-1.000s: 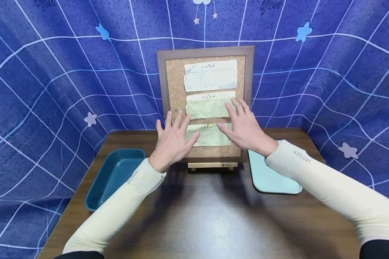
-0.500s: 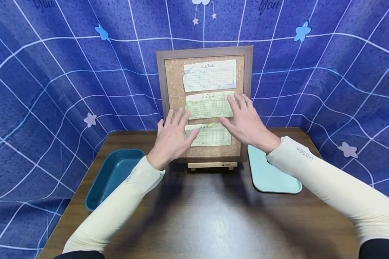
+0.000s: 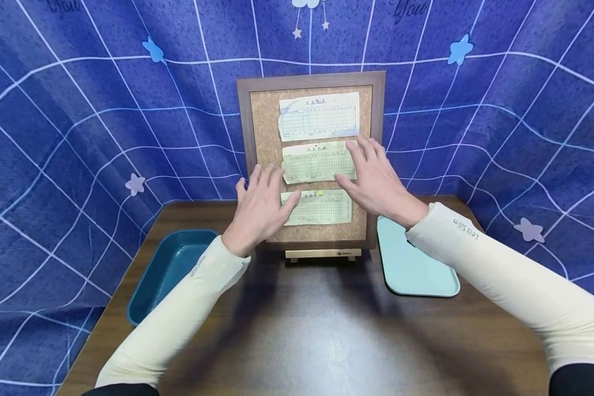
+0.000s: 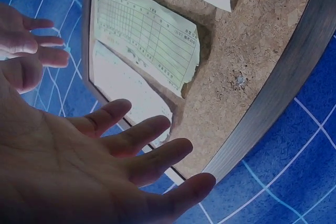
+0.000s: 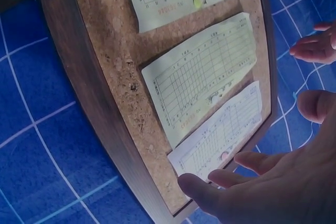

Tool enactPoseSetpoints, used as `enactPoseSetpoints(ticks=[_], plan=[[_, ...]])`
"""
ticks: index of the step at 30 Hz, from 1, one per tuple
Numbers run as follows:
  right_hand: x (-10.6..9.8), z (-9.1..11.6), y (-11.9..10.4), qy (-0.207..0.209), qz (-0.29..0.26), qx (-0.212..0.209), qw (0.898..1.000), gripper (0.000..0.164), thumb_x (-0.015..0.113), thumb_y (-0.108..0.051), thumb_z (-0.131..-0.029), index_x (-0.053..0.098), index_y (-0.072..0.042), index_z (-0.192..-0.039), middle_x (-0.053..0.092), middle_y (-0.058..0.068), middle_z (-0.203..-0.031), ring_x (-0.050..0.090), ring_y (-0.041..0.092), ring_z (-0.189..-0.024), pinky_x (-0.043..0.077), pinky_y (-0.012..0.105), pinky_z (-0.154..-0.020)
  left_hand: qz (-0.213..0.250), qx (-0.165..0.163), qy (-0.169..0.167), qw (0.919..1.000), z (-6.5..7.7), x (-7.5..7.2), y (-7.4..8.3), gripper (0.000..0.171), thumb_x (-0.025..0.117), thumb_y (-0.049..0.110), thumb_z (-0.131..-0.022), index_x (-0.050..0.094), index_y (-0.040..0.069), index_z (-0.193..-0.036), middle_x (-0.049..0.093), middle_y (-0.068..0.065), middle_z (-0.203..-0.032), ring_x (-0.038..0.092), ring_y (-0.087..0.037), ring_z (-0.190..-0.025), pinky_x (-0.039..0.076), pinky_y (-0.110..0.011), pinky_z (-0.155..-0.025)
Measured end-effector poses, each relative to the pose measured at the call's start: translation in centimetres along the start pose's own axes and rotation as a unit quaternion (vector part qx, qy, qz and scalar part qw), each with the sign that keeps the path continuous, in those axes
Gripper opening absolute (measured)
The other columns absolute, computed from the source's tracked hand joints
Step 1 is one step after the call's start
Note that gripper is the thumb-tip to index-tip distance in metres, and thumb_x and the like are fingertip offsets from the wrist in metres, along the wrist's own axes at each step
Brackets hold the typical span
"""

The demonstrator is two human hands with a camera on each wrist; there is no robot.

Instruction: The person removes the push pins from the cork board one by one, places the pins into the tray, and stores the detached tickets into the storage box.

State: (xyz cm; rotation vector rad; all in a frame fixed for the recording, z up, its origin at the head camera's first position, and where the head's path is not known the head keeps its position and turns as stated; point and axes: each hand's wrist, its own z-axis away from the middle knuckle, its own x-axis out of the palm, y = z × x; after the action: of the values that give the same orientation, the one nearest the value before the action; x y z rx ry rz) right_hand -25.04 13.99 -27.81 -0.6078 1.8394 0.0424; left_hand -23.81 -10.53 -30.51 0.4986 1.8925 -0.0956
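Observation:
A framed cork board [image 3: 267, 126] stands upright with three printed paper slips on it, one above another. The top slip [image 3: 319, 116] is white; the middle slip [image 3: 317, 165] and bottom slip [image 3: 326, 209] are pale green. A yellow-green pin [image 5: 197, 2] sits in the bottom slip and a pink pin [image 5: 224, 156] in the top one. My left hand [image 3: 261, 206] hovers before the board's lower left, fingers spread, holding nothing. Before the right side, near the middle slip, my right hand [image 3: 373, 179] also hovers with spread fingers and holds nothing.
The board rests on a small wooden easel [image 3: 323, 254] on the brown table [image 3: 307, 330]. A dark teal bin [image 3: 150, 280] is at the left, partly behind the left arm. At the right lies a light turquoise tray [image 3: 421, 275]. A blue patterned curtain [image 3: 193, 126] hangs behind.
My right hand has risen slightly in front of the board. The left hand has shifted a little to the left. The slips stay in place.

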Motion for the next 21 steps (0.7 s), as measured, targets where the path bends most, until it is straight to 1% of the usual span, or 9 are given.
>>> enactPoseSetpoints(ticks=[5, 10, 17, 21], plan=[[-0.3, -0.3, 0.1, -0.004, -0.011, 0.004, 1.000, 0.070, 0.042, -0.045, -0.097, 0.017, -0.006, -0.150, 0.008, 0.020, -0.154, 0.004, 0.038, -0.139, 0.012, 0.052, -0.109, 0.001, 0.006, 0.019, 0.9998, -0.2, 0.0, 0.0, 0.065, 0.037, 0.057, -0.093, 0.044, 0.004, -0.131, 0.038, -0.016, -0.140, 0.022, -0.040, -0.135, 0.016, -0.060, -0.100], [-0.5, -0.5, 0.1, -0.014, -0.021, 0.007, 1.000, 0.070, 0.040, -0.044, -0.097, 0.013, -0.008, -0.151, 0.007, 0.018, -0.154, 0.004, 0.036, -0.140, 0.013, 0.052, -0.109, 0.007, 0.001, 0.037, 0.9993, -0.4, 0.0, -0.1, 0.059, 0.040, 0.055, -0.093, 0.046, 0.004, -0.123, 0.044, -0.015, -0.131, 0.027, -0.040, -0.131, 0.021, -0.055, -0.098], [-0.6, -0.9, -0.2, -0.013, -0.021, 0.003, 1.000, 0.069, 0.041, -0.042, -0.097, 0.015, -0.007, -0.150, 0.010, 0.019, -0.153, 0.007, 0.035, -0.139, 0.016, 0.051, -0.108, 0.024, -0.003, 0.042, 0.9988, -0.9, 0.1, -0.2, 0.054, 0.044, 0.050, -0.093, 0.047, 0.004, -0.123, 0.046, -0.015, -0.126, 0.034, -0.036, -0.123, 0.029, -0.048, -0.090], [-0.6, -1.1, -0.3, -0.008, -0.022, 0.001, 1.000, 0.068, 0.042, -0.043, -0.097, 0.018, -0.007, -0.150, 0.011, 0.019, -0.153, 0.009, 0.035, -0.139, 0.016, 0.050, -0.108, 0.022, -0.005, 0.042, 0.9989, -1.2, 0.2, -0.1, 0.055, 0.041, 0.052, -0.094, 0.047, 0.005, -0.124, 0.047, -0.013, -0.125, 0.036, -0.035, -0.119, 0.030, -0.046, -0.085]])
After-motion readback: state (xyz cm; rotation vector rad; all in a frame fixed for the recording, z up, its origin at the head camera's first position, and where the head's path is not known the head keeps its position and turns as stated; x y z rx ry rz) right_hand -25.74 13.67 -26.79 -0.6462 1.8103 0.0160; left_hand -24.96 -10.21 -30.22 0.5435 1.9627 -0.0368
